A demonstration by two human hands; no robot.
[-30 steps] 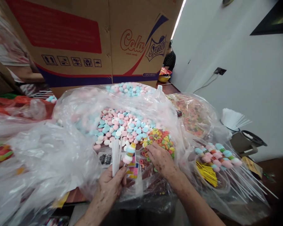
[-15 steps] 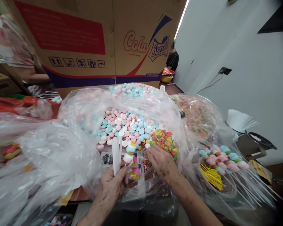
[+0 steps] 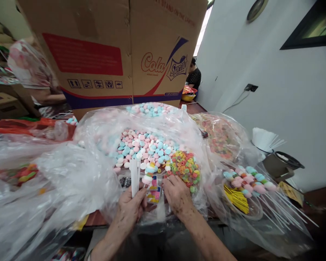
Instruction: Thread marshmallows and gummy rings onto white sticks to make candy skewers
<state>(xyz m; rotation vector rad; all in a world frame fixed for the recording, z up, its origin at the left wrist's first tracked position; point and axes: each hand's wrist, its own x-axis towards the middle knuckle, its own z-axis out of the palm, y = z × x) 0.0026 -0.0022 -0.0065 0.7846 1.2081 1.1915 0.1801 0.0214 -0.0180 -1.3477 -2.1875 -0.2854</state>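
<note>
My left hand (image 3: 132,208) is closed around a bundle of white sticks (image 3: 135,177) standing upright. The same hand grips a candy skewer (image 3: 147,175) threaded with pink, white, blue and yellow pieces. To its right my right hand (image 3: 177,195) is lowered at the near edge of a pile of gummy rings (image 3: 185,167), fingers curled together; whatever is between the fingertips is hidden. Pink, blue and white round marshmallows (image 3: 141,146) spread out behind both hands. Beneath the skewer lies a flat case with a coloured pattern (image 3: 153,194).
A large cardboard carton (image 3: 97,54) stands behind the candy. Finished skewers (image 3: 250,181) lie at right beside gold twist ties (image 3: 236,199). Farther right is a dark jug (image 3: 281,163). Crumpled clear plastic (image 3: 70,177) covers the left. Two other people are beyond the carton.
My right hand has drawn nearer and slightly left, from over the rings to their near edge. My left hand keeps its hold on the sticks and skewer. The camera view has shifted slightly.
</note>
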